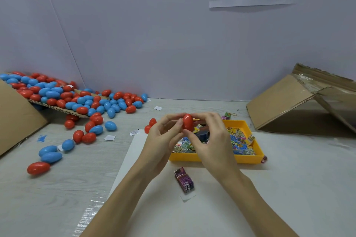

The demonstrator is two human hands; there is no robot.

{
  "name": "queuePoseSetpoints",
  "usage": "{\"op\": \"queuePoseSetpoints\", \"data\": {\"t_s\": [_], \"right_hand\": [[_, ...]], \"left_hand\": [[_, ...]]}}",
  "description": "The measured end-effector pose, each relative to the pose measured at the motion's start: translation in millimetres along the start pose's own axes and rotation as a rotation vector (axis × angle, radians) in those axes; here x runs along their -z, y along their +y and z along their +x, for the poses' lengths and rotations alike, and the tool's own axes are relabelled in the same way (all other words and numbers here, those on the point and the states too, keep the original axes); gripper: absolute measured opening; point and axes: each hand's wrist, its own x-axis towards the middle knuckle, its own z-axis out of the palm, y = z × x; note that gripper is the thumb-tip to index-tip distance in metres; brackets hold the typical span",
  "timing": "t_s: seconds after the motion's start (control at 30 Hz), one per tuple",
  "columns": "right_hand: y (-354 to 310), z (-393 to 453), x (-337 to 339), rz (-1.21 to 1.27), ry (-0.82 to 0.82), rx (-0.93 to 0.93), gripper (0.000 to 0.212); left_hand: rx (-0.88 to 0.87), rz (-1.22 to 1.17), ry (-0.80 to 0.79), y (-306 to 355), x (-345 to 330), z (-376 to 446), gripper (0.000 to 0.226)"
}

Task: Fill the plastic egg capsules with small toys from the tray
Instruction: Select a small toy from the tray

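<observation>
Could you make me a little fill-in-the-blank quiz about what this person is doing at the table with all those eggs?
1. Both hands hold one egg whose colour is ____.
2. The tray of small toys is coloured ____.
3. The heap of eggs on the person's left mixes red ones with ____ ones.
4. The purple packet lies on the table, ____ the tray.

Missing words: red; yellow; blue; outside

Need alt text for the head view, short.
Both hands, left hand and right hand, hold a closed red egg capsule above a yellow tray of small packaged toys. Red and blue eggs spill from cardboard at left.
</observation>
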Motion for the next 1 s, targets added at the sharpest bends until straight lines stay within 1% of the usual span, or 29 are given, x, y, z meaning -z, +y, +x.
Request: {"op": "queuePoseSetpoints", "data": {"t_s": [0.1,0.2,0.23,0.33,0.43,0.5,0.53,0.63,0.67,0.7,0.77,0.83,0.87,0.93,1.0], "right_hand": [[0,-1,1,-0.031,0.010,0.048,0.043],[-3,-1,0,-0.053,-0.053,0.080,0.060],[-3,0,1,-0.055,-0.070,0.095,0.062],[-4,1,2,-0.089,-0.059,0.118,0.058],[-5,0,3,-0.142,-0.051,0.102,0.058],[-5,0,4,-0.170,-0.062,0.068,0.058],[-4,0,5,-0.185,-0.069,0.058,0.057],[0,2,6,-0.200,-0.089,0.046,0.051],[1,2,6,-0.209,-0.084,0.048,0.049],[1,2,5,-0.220,-0.075,0.054,0.049],[0,2,5,-0.226,-0.068,0.070,0.053],[-1,1,5,-0.198,-0.080,0.089,0.062],[-2,1,5,-0.167,-0.085,0.092,0.065],[-3,2,6,-0.087,-0.071,0.092,0.065],[-4,3,7,-0.041,-0.046,0.112,0.062]], "left_hand": [[0.003,-0.040,-0.028,0,-1,0,0.036],[0.047,-0.167,-0.083,0,-3,0,0.034],[0.064,-0.198,-0.106,1,-3,0,0.034],[0.108,-0.238,-0.148,3,-2,0,0.033],[0.118,-0.240,-0.133,1,-1,1,0.029],[0.100,-0.190,-0.122,0,-3,0,0.026],[0.076,-0.124,-0.116,-1,-5,-1,0.025],[-0.029,0.201,-0.009,-7,-9,-2,0.029],[-0.052,0.249,0.038,-9,-10,-2,0.031],[-0.056,0.251,0.070,-10,-10,-1,0.035],[-0.040,0.207,0.074,-10,-10,-1,0.040],[0.015,0.092,0.018,-6,-8,-1,0.041],[0.051,0.017,-0.036,-4,-6,-1,0.039],[0.111,-0.099,-0.167,-1,-1,-1,0.034],[0.142,-0.138,-0.249,1,2,0,0.034]]}}
